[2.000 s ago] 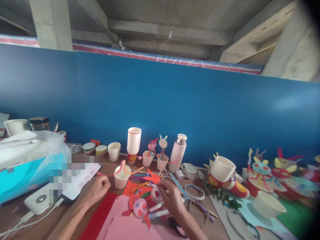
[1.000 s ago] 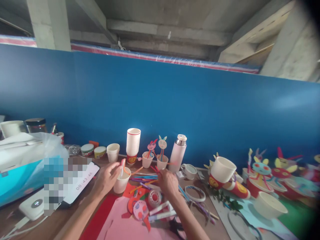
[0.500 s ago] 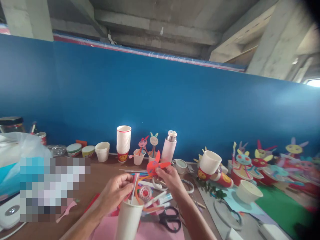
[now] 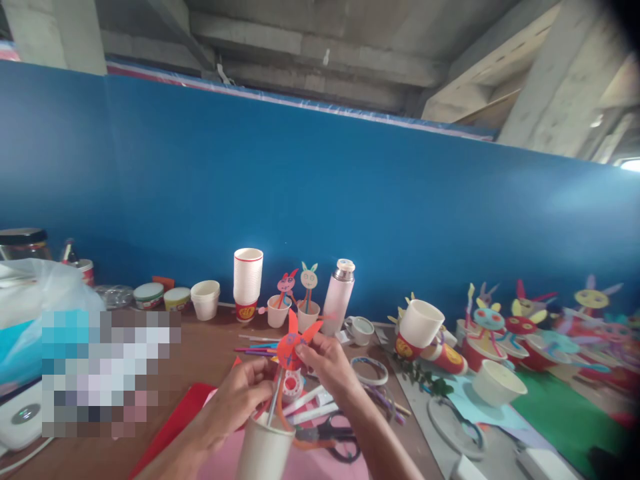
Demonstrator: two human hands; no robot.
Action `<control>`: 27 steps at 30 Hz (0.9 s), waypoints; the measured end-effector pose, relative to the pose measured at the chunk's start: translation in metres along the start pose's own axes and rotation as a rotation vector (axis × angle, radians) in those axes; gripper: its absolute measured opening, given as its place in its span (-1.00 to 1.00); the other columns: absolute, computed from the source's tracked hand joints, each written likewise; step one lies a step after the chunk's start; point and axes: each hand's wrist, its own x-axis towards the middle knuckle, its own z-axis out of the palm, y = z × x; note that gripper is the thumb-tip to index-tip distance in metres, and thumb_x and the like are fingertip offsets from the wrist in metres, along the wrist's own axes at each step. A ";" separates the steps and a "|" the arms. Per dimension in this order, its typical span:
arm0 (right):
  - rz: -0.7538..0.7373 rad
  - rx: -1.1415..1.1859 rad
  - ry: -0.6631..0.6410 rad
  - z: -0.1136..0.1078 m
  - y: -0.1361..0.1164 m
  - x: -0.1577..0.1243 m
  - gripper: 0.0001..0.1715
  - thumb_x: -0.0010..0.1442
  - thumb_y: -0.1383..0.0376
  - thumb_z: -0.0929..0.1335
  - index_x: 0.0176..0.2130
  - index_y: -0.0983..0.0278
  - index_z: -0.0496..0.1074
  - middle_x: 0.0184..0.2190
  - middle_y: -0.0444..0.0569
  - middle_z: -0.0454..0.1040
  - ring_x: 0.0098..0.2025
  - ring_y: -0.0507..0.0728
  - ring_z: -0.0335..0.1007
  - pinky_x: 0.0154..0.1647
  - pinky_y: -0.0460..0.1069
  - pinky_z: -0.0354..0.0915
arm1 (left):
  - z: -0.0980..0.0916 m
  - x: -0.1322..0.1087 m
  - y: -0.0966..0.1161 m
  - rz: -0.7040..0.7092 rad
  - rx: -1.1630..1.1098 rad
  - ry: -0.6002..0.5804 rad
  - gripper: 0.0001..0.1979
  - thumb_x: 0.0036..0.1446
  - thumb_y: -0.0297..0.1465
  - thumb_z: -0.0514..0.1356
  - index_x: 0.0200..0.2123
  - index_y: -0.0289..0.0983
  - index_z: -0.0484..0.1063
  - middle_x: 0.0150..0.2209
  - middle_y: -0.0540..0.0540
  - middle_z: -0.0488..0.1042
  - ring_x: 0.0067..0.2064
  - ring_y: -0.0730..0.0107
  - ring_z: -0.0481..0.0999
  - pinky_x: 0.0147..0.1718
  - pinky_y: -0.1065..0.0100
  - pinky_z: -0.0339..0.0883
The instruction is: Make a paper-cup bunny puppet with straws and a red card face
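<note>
My left hand (image 4: 239, 399) is closed around the rim of a white paper cup (image 4: 263, 449) near the bottom of the head view, pinching a straw (image 4: 274, 400) that stands in it. My right hand (image 4: 326, 363) pinches an orange-red paper rabbit face (image 4: 293, 341) with two pointed ears, held just above the straw's top. Both hands meet over pink paper (image 4: 223, 460) on the brown table (image 4: 210, 350).
Black scissors (image 4: 333, 440), a tape roll (image 4: 291, 385), markers and coloured straws (image 4: 255, 347) lie under the hands. A stack of paper cups (image 4: 247, 280), two finished rabbit cups (image 4: 295, 303) and a thermos (image 4: 337, 297) stand by the blue wall. More cup crafts (image 4: 500, 333) fill the right.
My left hand took the cup with the straw and lifted it toward me. My right hand picked the orange rabbit face off the table and brought it to the straw's top.
</note>
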 end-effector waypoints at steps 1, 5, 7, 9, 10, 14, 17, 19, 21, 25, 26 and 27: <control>-0.003 -0.026 -0.002 0.002 0.001 -0.001 -0.80 0.02 0.25 0.30 -0.52 0.35 0.35 -0.64 -0.15 0.34 -0.64 -0.06 0.15 -0.60 -0.15 0.09 | 0.000 0.000 0.000 -0.006 0.017 -0.004 -0.90 -0.12 -0.44 0.20 -0.45 -0.36 0.42 -0.56 -0.02 0.45 -0.57 0.53 0.30 -0.58 0.50 0.09; -0.045 -0.148 0.010 0.008 0.003 -0.004 -0.80 0.04 0.28 0.27 -0.52 0.36 0.35 -0.61 -0.13 0.35 -0.60 -0.05 0.14 -0.57 -0.15 0.09 | 0.000 -0.001 -0.001 -0.044 0.069 0.035 -0.84 -0.10 -0.42 0.20 -0.40 -0.38 0.44 -0.53 -0.06 0.48 -0.61 0.56 0.27 -0.61 0.49 0.05; -0.052 -0.200 0.023 0.008 0.001 -0.005 -0.81 0.04 0.29 0.26 -0.50 0.36 0.36 -0.61 -0.13 0.35 -0.59 -0.05 0.15 -0.57 -0.15 0.09 | 0.001 -0.002 0.000 -0.062 0.043 0.059 -0.82 -0.11 -0.40 0.21 -0.40 -0.39 0.45 -0.53 -0.07 0.48 -0.59 0.54 0.30 -0.59 0.49 0.07; -0.049 -0.235 0.032 0.009 -0.003 -0.007 -0.81 0.05 0.29 0.26 -0.48 0.36 0.38 -0.61 -0.14 0.35 -0.59 -0.04 0.15 -0.57 -0.15 0.09 | 0.003 -0.002 0.002 -0.075 0.007 0.078 -0.81 -0.13 -0.39 0.22 -0.40 -0.39 0.46 -0.56 -0.07 0.48 -0.58 0.50 0.33 -0.58 0.49 0.09; -0.046 -0.248 0.035 0.009 -0.005 -0.007 -0.81 0.05 0.29 0.26 -0.47 0.36 0.38 -0.60 -0.14 0.35 -0.59 -0.04 0.15 -0.57 -0.15 0.09 | 0.004 -0.003 0.003 -0.077 -0.004 0.083 -0.80 -0.13 -0.38 0.22 -0.40 -0.39 0.47 -0.56 -0.08 0.48 -0.56 0.48 0.35 -0.57 0.48 0.11; -0.040 -0.280 0.036 0.010 -0.007 -0.009 -0.80 0.05 0.29 0.25 -0.44 0.35 0.40 -0.59 -0.13 0.35 -0.58 -0.03 0.16 -0.58 -0.15 0.08 | 0.002 -0.004 0.006 -0.078 0.022 0.083 -0.76 -0.14 -0.35 0.23 -0.37 -0.38 0.49 -0.57 -0.07 0.48 -0.54 0.44 0.38 -0.53 0.45 0.16; -0.048 -0.354 0.052 0.010 -0.006 -0.009 -0.80 0.05 0.28 0.25 -0.47 0.35 0.39 -0.62 -0.15 0.31 -0.59 -0.04 0.14 -0.59 -0.15 0.04 | 0.001 -0.004 0.008 -0.085 0.052 0.065 -0.75 -0.15 -0.33 0.24 -0.38 -0.38 0.50 -0.57 -0.07 0.48 -0.53 0.43 0.38 -0.51 0.44 0.18; -0.051 -0.417 0.070 0.010 -0.005 -0.009 -0.79 0.05 0.28 0.25 -0.52 0.34 0.36 -0.64 -0.17 0.28 -0.59 -0.05 0.11 -0.60 -0.16 0.01 | 0.002 -0.005 0.009 -0.083 0.062 0.069 -0.74 -0.17 -0.32 0.25 -0.39 -0.38 0.51 -0.57 -0.06 0.48 -0.53 0.42 0.39 -0.50 0.43 0.19; -0.051 -0.456 0.079 0.010 -0.006 -0.010 -0.79 0.04 0.28 0.25 -0.55 0.34 0.34 -0.65 -0.18 0.26 -0.60 -0.05 0.09 -0.61 -0.16 -0.01 | 0.003 -0.005 0.009 -0.081 0.067 0.076 -0.73 -0.18 -0.30 0.26 -0.40 -0.38 0.51 -0.58 -0.06 0.48 -0.53 0.41 0.39 -0.50 0.42 0.19; -0.047 -0.443 0.073 0.010 -0.006 -0.010 -0.79 0.05 0.28 0.25 -0.52 0.35 0.35 -0.65 -0.18 0.26 -0.60 -0.05 0.09 -0.62 -0.16 -0.02 | 0.001 -0.004 0.007 -0.074 0.057 0.044 -0.70 -0.13 -0.27 0.25 -0.37 -0.39 0.50 -0.56 -0.08 0.48 -0.52 0.41 0.38 -0.51 0.42 0.18; -0.048 -0.435 0.071 0.011 -0.005 -0.010 -0.79 0.05 0.28 0.25 -0.51 0.35 0.37 -0.64 -0.18 0.28 -0.60 -0.05 0.10 -0.61 -0.16 -0.01 | 0.000 -0.003 0.005 -0.070 0.056 0.032 -0.70 -0.13 -0.27 0.25 -0.37 -0.39 0.50 -0.55 -0.08 0.48 -0.53 0.43 0.38 -0.51 0.43 0.17; -0.052 -0.428 0.067 0.011 -0.004 -0.010 -0.79 0.05 0.28 0.25 -0.50 0.35 0.38 -0.64 -0.17 0.29 -0.59 -0.05 0.11 -0.61 -0.16 -0.01 | -0.001 -0.003 0.004 -0.066 0.058 0.022 -0.70 -0.13 -0.26 0.25 -0.37 -0.40 0.50 -0.54 -0.08 0.48 -0.54 0.44 0.36 -0.52 0.44 0.16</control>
